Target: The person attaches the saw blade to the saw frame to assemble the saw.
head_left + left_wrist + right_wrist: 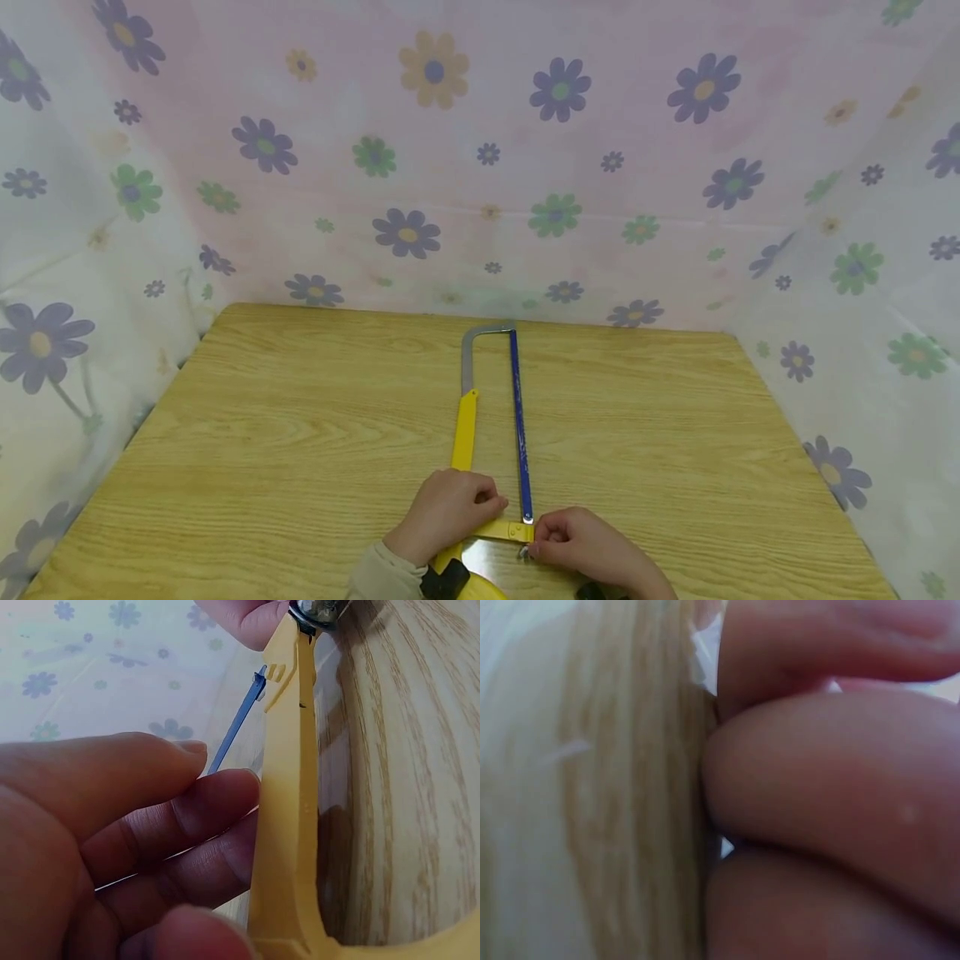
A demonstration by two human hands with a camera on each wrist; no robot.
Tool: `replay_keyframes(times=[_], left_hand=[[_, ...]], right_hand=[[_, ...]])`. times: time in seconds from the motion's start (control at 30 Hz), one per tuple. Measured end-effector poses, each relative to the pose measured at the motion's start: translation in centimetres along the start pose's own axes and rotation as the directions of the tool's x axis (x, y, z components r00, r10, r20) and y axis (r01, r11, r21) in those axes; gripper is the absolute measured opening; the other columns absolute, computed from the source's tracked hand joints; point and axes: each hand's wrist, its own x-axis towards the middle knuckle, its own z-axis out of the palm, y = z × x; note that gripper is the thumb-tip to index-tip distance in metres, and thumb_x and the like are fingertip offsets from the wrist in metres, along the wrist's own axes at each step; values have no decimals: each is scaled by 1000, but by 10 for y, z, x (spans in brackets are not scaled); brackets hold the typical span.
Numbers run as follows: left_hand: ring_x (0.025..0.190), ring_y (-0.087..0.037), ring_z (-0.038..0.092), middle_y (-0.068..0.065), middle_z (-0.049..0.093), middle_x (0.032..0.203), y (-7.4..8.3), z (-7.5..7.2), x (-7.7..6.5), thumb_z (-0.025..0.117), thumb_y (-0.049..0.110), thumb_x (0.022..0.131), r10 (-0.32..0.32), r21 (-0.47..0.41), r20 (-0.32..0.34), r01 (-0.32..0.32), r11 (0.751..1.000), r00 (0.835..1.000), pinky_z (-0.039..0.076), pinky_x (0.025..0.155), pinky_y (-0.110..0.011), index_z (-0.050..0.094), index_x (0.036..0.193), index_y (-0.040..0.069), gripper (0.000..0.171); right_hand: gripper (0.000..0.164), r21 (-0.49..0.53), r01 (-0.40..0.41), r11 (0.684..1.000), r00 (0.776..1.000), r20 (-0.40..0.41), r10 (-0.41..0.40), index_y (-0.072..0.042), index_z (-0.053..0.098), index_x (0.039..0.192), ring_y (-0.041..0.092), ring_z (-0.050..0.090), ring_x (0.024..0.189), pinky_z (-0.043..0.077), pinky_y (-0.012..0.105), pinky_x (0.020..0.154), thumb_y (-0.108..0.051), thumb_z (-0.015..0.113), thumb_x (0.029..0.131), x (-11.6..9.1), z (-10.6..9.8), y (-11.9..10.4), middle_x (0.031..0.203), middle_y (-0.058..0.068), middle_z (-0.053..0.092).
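Note:
A hacksaw [465, 429] with a yellow and grey frame lies on the wooden table, its handle end toward me. Its blue blade [521, 417] runs along the right side, fixed at the yellow front arm [281, 787]. My left hand [452, 510] lies over the frame and holds it with curled fingers, the fingertips against the yellow arm. At the blade's near end, my right hand [585, 542] pinches a small metal wing nut [523, 552] between thumb and bent fingers. Curled right fingers [817, 772] fill much of the right wrist view, close to the tabletop, and hide the nut there.
The wood-grain table [300, 417] extends around the saw on both sides. Flower-patterned cloth [487, 183] hangs behind it and at the left and right edges. Black wrist straps [446, 578] show near the bottom of the head view.

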Motion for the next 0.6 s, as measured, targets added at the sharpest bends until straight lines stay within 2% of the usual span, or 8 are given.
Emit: replay_keyframes(times=[0.33, 0.6], left_hand=[[47, -1, 39, 19, 41, 50, -1, -1, 0, 56, 39, 85, 0, 7, -4, 0, 1000, 1000, 31, 49, -19, 53, 61, 27, 27], [47, -1, 38, 18, 40, 50, -1, 0, 0, 55, 39, 85, 1, -3, -6, -1, 1000, 1000, 30, 49, -20, 54, 62, 27, 26]], right_hand=[[28, 10, -32, 999, 999, -8, 33, -16, 62, 69, 4, 32, 40, 26, 21, 39, -39, 56, 85, 0, 0, -2, 49, -9, 40], [33, 12, -17, 1000, 1000, 16, 17, -14, 60, 68, 6, 35, 38, 30, 21, 41, -39, 52, 88, -1, -1, -2, 46, -6, 42]])
